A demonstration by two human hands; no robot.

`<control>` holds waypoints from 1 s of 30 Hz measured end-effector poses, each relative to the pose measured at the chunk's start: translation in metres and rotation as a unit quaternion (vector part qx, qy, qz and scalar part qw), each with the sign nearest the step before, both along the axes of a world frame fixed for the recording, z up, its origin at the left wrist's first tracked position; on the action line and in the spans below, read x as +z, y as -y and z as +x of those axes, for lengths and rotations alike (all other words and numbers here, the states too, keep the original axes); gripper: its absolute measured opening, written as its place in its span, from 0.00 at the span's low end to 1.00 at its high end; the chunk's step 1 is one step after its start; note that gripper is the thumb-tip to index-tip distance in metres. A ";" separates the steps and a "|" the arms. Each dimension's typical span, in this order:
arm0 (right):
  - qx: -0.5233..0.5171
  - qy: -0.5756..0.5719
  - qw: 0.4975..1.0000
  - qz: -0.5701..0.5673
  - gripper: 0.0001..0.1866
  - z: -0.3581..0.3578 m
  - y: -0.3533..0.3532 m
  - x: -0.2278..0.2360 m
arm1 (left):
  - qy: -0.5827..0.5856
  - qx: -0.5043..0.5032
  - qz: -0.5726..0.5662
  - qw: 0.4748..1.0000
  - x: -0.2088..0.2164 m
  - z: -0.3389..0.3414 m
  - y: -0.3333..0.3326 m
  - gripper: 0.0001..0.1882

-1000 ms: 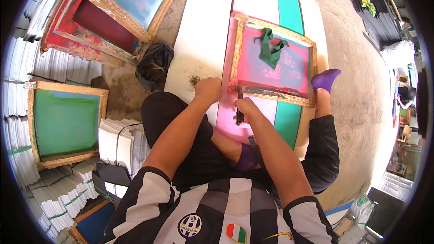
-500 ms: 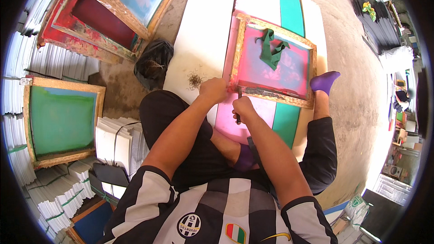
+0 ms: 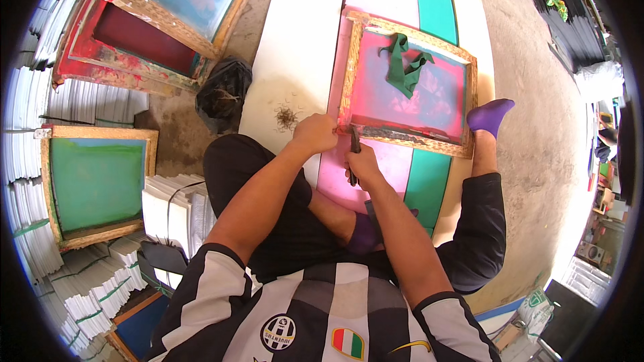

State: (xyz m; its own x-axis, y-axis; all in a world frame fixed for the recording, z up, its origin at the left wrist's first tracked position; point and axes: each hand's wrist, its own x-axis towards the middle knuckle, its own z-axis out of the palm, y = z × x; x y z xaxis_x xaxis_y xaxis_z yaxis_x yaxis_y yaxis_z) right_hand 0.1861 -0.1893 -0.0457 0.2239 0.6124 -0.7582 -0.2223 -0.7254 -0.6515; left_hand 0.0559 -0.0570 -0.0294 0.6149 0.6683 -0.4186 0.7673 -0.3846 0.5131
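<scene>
A wooden-framed printing screen (image 3: pixel 409 141) with pink-stained mesh lies on the boards before me. My left hand (image 3: pixel 315 133) is closed at its near left corner; whatever the fingers grip there is hidden. Just right of it, my right hand (image 3: pixel 363 164) is wrapped round a slim dark hand tool (image 3: pixel 354 135). The tool stands up out of the fist, its tip at the near rail of the frame and its lower end showing below the hand. A strip of green cloth (image 3: pixel 404 80) lies across the mesh.
Small thin dark bits (image 3: pixel 286 118) are heaped on the white board (image 3: pixel 268 94) left of my hands. Beyond is a black plastic bag (image 3: pixel 225 90). More framed screens, one green (image 3: pixel 97 177), stand at the left among stacked white sheets (image 3: pixel 176 211). My purple-socked foot (image 3: pixel 490 115) rests by the frame's right side.
The tool's upper end shows more plainly, tilted over the frame's near rail. Both hands stay at the same corner. The whole view has shifted slightly.
</scene>
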 end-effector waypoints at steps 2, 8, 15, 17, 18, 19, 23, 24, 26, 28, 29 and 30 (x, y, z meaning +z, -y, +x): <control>-0.018 -0.027 0.999 0.017 0.03 0.002 0.004 -0.005 | 0.010 0.005 -0.004 1.000 0.000 -0.001 0.001 0.11; -0.045 -0.116 0.989 0.076 0.08 0.007 0.014 -0.017 | 0.001 0.036 0.003 0.999 0.015 -0.002 0.000 0.09; 0.057 -0.105 0.988 0.093 0.09 -0.011 0.016 0.007 | 0.100 -0.089 0.138 0.981 0.015 -0.012 0.008 0.08; 0.060 -0.142 0.985 0.082 0.16 -0.010 0.014 0.013 | 0.074 -0.116 0.159 0.978 0.009 -0.014 0.007 0.07; 0.067 -0.163 0.981 0.078 0.18 -0.008 0.013 0.017 | 0.057 -0.127 0.166 0.976 0.008 -0.014 0.005 0.07; 0.074 -0.185 0.977 0.074 0.20 -0.006 0.013 0.021 | 0.041 -0.137 0.173 0.974 0.006 -0.014 0.003 0.07; 0.001 -0.331 0.942 0.048 0.32 0.003 0.013 0.027 | -0.004 -0.071 0.151 0.986 0.007 -0.014 -0.002 0.07; -0.003 -0.350 0.936 0.045 0.34 0.008 0.014 0.023 | -0.003 -0.043 0.139 0.989 0.008 -0.015 -0.004 0.07; -0.010 -0.373 0.927 0.041 0.37 0.013 0.014 0.015 | -0.003 -0.009 0.118 0.993 0.011 -0.018 -0.007 0.08; -0.015 -0.381 0.924 0.038 0.39 0.015 0.013 0.008 | -0.007 0.003 0.101 0.995 0.017 -0.021 -0.008 0.08; -0.016 -0.383 0.923 0.037 0.38 0.017 0.014 0.005 | -0.009 0.001 0.103 0.995 0.015 -0.020 -0.009 0.08; -0.016 -0.387 0.921 0.035 0.38 0.018 0.013 0.003 | -0.013 -0.001 0.106 0.994 0.013 -0.020 -0.009 0.08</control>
State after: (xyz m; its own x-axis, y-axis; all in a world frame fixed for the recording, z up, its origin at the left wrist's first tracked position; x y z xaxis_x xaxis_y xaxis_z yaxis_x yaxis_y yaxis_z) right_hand 0.2037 -0.2024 -0.0426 -0.3476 0.6686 -0.6573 -0.6611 -0.6719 -0.3338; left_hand 0.0356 -0.0483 -0.0163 0.6077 0.7415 -0.2844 0.7780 -0.4838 0.4008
